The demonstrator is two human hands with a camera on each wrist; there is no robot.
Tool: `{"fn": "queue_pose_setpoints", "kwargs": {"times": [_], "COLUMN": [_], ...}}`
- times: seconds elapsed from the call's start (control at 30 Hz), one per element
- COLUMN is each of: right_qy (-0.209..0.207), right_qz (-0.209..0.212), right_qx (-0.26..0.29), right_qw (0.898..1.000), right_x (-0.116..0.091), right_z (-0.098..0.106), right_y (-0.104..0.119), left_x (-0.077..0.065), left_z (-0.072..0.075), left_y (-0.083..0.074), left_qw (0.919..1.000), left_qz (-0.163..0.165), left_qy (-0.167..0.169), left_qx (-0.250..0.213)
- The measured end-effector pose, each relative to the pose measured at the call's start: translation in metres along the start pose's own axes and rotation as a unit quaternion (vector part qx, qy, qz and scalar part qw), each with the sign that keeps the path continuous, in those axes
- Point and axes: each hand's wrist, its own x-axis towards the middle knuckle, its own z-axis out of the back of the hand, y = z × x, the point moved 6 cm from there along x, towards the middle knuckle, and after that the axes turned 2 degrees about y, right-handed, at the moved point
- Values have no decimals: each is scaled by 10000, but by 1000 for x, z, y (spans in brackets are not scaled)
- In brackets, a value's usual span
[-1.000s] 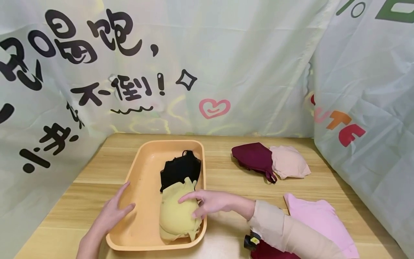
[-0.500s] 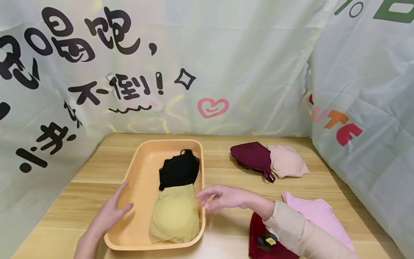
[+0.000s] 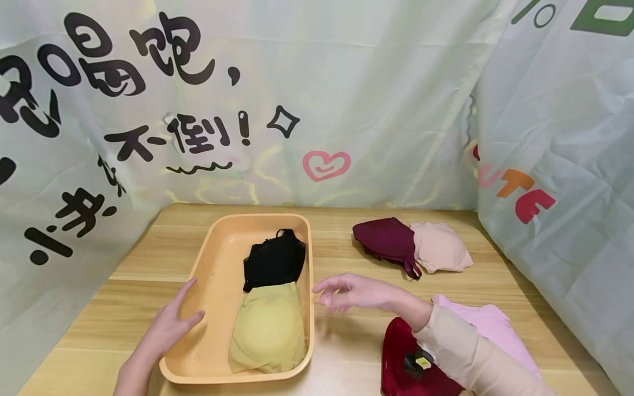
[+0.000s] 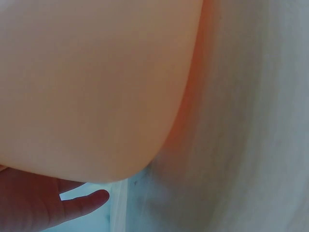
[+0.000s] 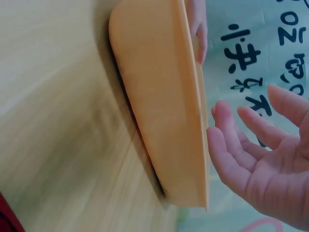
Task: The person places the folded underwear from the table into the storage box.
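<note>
A folded black bra (image 3: pixel 274 258) and a folded yellow bra (image 3: pixel 269 328) lie end to end along the right side of an orange plastic tray (image 3: pixel 213 264). My left hand (image 3: pixel 165 324) rests at the tray's left rim, its thumb reaching inside and stretched out; in the left wrist view part of that hand (image 4: pixel 34 203) shows past the tray's edge. Just outside the right rim hovers my right hand (image 3: pixel 354 292), holding nothing. From the right wrist view, the right hand's fingers (image 5: pixel 231 150) look loosely bent and apart, beside the tray's outer wall (image 5: pixel 159 96).
At the back right a maroon bra (image 3: pixel 388 239) touches a pale pink bra (image 3: pixel 442 247). A brighter pink bra (image 3: pixel 487 324) and a dark red one (image 3: pixel 401 357) lie nearer, partly behind my right sleeve (image 3: pixel 475 352). Printed cloth (image 3: pixel 386 110) encloses the wooden table (image 3: pixel 342 264).
My right hand has let go of the yellow bra and moved up and right, out of the tray. The yellow bra now lies flat against the black one. My left hand has stayed at the rim.
</note>
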Motion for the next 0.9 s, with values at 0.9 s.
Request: {"fn": "queue_pose_setpoints", "kwargs": {"times": [0.9], "right_qy": [-1313], "right_qz": [-447], "right_qx": [59], "right_qw": [9903], "right_x": [-20], "right_z": [90], "right_y": [-28], "left_x": [-1], "left_z": [0], "left_y": [-1], "left_qw": [9999], "left_qz": [-60], "left_qy": [-68], "left_qx": [47]}}
